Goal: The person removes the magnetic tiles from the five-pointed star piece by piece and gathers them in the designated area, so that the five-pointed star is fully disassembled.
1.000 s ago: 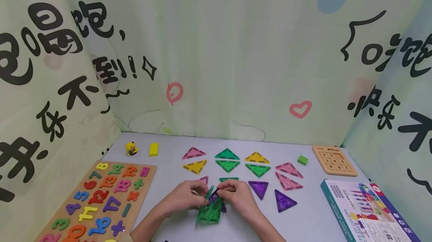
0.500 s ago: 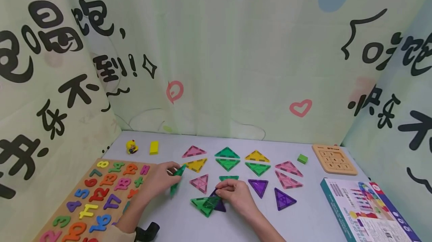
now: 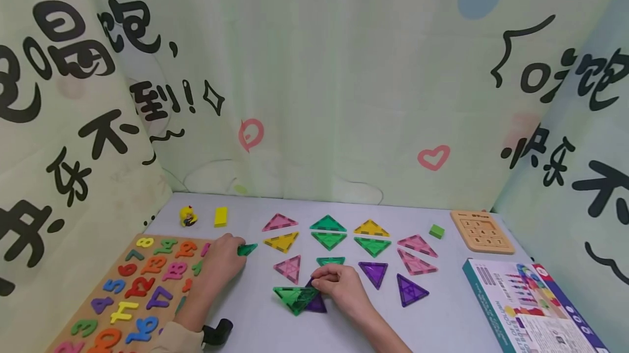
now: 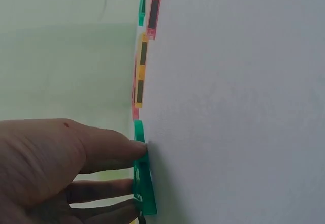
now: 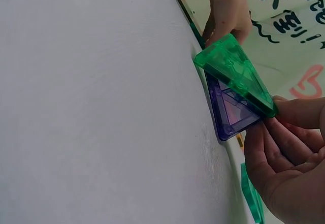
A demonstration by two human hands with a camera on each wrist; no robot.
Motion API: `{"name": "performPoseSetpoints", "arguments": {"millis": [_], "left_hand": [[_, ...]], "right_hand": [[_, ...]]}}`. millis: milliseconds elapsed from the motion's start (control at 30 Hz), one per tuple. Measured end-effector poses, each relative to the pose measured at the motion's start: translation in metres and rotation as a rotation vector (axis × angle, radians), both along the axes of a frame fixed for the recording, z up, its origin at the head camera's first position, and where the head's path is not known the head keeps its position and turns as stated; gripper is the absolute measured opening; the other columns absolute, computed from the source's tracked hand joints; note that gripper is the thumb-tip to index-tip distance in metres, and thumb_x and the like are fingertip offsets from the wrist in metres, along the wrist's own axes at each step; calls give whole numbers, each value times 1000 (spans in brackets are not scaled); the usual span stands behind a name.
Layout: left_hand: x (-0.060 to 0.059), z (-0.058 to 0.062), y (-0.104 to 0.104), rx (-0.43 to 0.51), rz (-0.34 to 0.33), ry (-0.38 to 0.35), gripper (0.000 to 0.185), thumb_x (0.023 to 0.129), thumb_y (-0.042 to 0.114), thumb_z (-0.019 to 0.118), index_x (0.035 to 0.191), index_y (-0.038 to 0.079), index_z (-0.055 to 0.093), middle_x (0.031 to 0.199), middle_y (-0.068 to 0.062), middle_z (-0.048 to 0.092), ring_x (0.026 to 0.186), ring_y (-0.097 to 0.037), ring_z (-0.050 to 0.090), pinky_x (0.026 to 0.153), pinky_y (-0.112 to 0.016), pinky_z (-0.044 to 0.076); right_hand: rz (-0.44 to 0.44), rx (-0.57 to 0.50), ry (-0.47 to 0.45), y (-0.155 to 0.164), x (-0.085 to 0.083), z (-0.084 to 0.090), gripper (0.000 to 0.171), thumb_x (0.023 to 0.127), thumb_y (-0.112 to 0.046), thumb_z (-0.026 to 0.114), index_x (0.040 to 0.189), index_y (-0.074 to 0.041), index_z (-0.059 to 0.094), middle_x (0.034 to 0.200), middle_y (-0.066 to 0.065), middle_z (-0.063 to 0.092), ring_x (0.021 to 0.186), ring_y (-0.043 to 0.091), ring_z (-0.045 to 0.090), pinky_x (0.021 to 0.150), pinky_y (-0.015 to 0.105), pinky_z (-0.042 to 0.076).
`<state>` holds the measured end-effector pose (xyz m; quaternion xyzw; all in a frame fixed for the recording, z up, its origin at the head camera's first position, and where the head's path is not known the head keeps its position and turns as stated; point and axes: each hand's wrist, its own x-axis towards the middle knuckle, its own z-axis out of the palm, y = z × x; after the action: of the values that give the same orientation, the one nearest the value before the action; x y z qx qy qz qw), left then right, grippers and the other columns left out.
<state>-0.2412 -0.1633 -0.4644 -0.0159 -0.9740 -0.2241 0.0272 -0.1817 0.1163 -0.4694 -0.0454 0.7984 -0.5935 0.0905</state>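
A person's left hand pinches a dark green triangle tile flat against the desk toward its left edge, between the wooden number puzzle board and a yellow triangle tile. The right hand, near the front edge, has its fingers closed on a light green triangle tile stacked over a purple triangle tile.

Further triangle tiles in pink, green, yellow and purple lie in rows across the middle of the desk; bare surface shows along the front edge between the two forearms and between the tiles and the boxed game at the right front corner. A small wooden number board sits at the far right corner, a green block just beside it, a yellow block and a small yellow figure near the far left corner.

The right wrist view shows what the head view hides: the green tile is tilted up off the purple one, which lies on the desk. The left wrist view shows fingertips pressing the dark tile onto the surface, with tile edges lined up beyond.
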Motion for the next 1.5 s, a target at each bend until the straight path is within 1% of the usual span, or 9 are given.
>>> {"name": "performPoseSetpoints", "arguments": {"millis": [200,300,400,567,700,833,1033,1267,1500], "left_hand": [[4,1,2,-17,2,36,32,88,12,71,119,3,69,114,-16,65,97,-27,59,87,-46,56],[9,6,7,35,-23,25,31,89,18,72,119,9,70,118,-12,65,101,-26,61,89,-46,56],[15,13,16,164,-137,-56,25,90,23,72,114,15,72,110,-3,68,97,-19,61,84,-39,57],[27,15,33,352,-409,-250,17,92,28,71,105,19,74,95,7,69,89,-13,59,78,-30,52],[34,7,47,389,-504,-308,12,89,25,75,101,23,75,92,11,71,88,-11,60,82,-28,52],[37,-2,54,412,-507,-306,10,87,20,77,95,25,75,89,12,71,85,-10,60,81,-26,52],[40,-7,58,437,-490,-290,11,85,18,78,91,26,73,87,11,69,83,-11,60,80,-25,51],[40,-4,56,513,-476,-320,12,85,13,78,88,23,73,86,8,69,83,-14,60,76,-23,51],[34,6,31,554,-455,-310,6,87,15,76,91,18,72,93,3,69,85,-17,60,74,-28,51]], "right_hand": [[6,-5,-4,-1,2,2,21,88,-13,73,103,2,71,87,5,74,76,9,66,68,22,55],[4,-4,-4,0,2,3,22,88,-13,73,103,2,71,88,5,75,76,9,66,68,22,55],[-3,-8,-8,1,2,3,22,87,-13,73,103,2,71,89,6,75,76,9,66,68,23,55],[-15,-20,-8,2,2,2,23,87,-14,73,104,3,70,90,8,75,76,10,67,67,24,55],[-23,-19,-11,3,1,0,23,88,-14,72,104,3,70,90,9,75,74,11,66,66,26,56],[-23,-11,-35,2,1,-4,23,88,-14,72,104,3,70,88,7,75,73,11,66,66,27,56],[-11,3,-54,1,1,-6,22,88,-13,71,104,3,70,87,6,75,72,11,65,65,29,56],[4,9,-73,3,-1,-5,21,89,-11,70,104,3,69,85,3,73,71,10,63,65,30,56],[-7,5,-64,5,-2,-4,19,88,-10,70,101,3,69,80,2,70,69,11,60,63,29,54]]}}
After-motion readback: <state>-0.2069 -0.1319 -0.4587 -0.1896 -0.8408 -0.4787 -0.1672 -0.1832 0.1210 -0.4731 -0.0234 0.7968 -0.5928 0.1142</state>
